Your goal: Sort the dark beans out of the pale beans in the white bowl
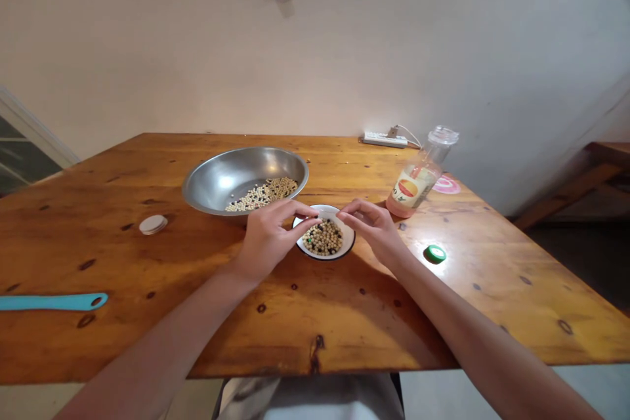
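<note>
Pale and dark beans (322, 239) lie heaped in a small white enamel bowl (348, 235) with a dark rim, on a knotted pine table (354, 321). At the far left of the table lies a turquoise spatula (52, 302), its head cut off by the frame, then a small round lid (153, 224). Beyond that, a wide steel bowl (231, 174) holds a loose drift of similar beans, just behind the small bowl. The left hand (268, 239) reaches over the small bowl's left rim, fingertips drawn into a narrow pinch; whether they hold a bean is too small to tell. The right hand (369, 230) mirrors it from the other side, fingers (347, 215) narrowly curled above the rim, equally unclear. Further right stand a clear bottle (413, 184) with a printed label and a green cap (436, 253) lying apart.
</note>
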Demonstrator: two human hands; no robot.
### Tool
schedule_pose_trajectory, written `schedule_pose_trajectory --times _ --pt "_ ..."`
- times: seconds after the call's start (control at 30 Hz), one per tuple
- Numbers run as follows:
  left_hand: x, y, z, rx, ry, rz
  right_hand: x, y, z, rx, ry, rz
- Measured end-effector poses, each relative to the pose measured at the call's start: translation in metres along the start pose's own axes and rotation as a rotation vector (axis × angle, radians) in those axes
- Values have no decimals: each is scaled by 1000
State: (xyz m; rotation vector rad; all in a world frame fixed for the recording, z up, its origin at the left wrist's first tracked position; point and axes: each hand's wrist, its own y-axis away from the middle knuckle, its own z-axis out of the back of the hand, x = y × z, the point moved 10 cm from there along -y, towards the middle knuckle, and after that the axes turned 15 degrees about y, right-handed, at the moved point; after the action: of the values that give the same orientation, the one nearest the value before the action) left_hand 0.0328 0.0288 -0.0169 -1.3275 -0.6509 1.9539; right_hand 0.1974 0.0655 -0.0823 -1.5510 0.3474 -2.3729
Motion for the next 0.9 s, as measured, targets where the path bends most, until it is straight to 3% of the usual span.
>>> schedule_pose_trajectory --times 0.23,0.9 --pt "11 1 -2 -1 6 109 4 1 -1 23 -55 -13" --pt "25 4 -1 -74 58 155 4 0 -3 37 -82 51"
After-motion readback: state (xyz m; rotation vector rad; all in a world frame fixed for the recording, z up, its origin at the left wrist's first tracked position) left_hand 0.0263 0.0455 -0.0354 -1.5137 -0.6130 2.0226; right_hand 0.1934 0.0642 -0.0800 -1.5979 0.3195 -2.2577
